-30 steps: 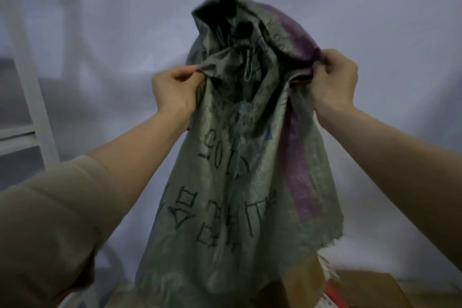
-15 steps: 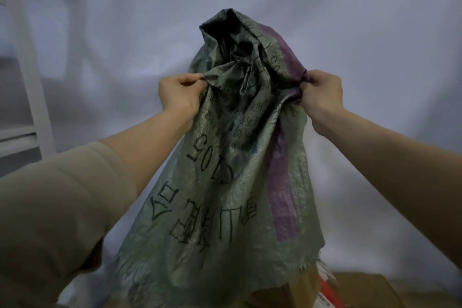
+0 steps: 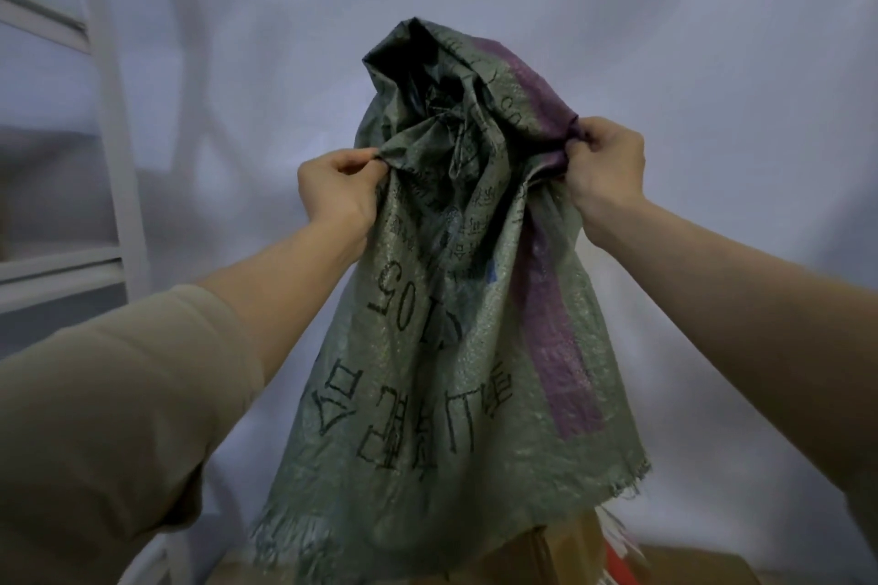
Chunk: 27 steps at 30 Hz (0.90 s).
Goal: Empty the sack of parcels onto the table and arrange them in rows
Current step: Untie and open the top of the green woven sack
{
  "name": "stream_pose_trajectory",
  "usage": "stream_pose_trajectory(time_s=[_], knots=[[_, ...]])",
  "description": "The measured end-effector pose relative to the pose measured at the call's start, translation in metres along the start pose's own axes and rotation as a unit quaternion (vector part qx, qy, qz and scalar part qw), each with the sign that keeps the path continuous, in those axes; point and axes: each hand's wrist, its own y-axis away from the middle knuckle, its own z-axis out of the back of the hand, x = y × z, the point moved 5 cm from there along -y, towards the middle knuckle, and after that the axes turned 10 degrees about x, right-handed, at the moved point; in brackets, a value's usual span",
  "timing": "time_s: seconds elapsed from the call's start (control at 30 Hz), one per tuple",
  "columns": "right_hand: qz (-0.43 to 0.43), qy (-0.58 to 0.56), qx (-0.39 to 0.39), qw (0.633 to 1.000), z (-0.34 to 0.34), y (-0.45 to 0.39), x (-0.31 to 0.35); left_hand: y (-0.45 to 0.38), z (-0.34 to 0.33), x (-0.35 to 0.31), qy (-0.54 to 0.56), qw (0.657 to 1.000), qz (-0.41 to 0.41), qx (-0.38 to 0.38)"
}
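Note:
A grey-green woven sack (image 3: 442, 347) with black lettering and a purple stripe hangs upside down in front of me, its frayed mouth at the bottom. My left hand (image 3: 335, 185) pinches a fold of cloth near the bunched top. My right hand (image 3: 603, 166) grips the purple edge at the same height. Brown cardboard parcels (image 3: 560, 551) show below the sack's mouth, one with a red and white label (image 3: 617, 556). The sack hides most of them and the table.
A white cloth backdrop (image 3: 712, 62) fills the space behind. A white shelf frame (image 3: 114, 133) stands at the left. Another flat brown parcel (image 3: 689, 570) lies at the bottom right.
The sack dropped a little and then rose again with both hands; its hanging mouth swung left and back. Both hands kept their hold.

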Motion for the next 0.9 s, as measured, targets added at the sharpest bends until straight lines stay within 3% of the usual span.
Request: stream_pose_trajectory(time_s=[0.5,0.9], knots=[[-0.034,-0.043,0.043,0.998,0.006,-0.016,-0.01,-0.003,-0.012,-0.014,0.0,1.0,-0.01,-0.015],[0.007,-0.053,0.032,0.998,-0.008,-0.052,0.006,-0.035,-0.025,-0.036,0.008,0.999,-0.041,-0.029]])
